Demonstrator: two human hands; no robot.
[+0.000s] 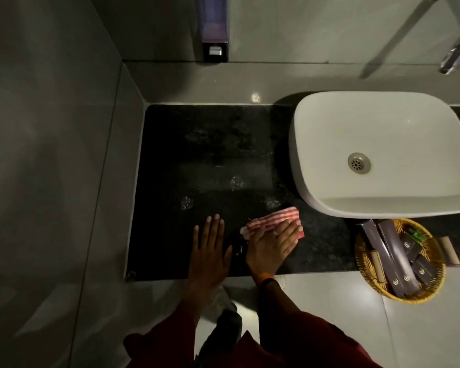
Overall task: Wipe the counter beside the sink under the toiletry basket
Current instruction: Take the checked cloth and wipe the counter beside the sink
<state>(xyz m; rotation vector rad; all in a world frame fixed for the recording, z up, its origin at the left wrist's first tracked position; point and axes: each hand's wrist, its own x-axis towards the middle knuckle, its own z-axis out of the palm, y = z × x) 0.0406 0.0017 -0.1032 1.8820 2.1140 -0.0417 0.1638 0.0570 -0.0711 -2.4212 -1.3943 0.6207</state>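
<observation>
Wiping is in hand near the bench's [170,160] front edge: left hand [210,251] lies flat, holding nothing, right hand [272,247] presses flat on the striped cloth [274,217]. Smudges remain further back; the toiletry basket [367,264] overhangs the front edge beside the sink [316,144], so next comes lifting it.

Counter [210,155] lies open; sink [383,155] and seemingly overhanging basket [398,261] block rightward.
</observation>
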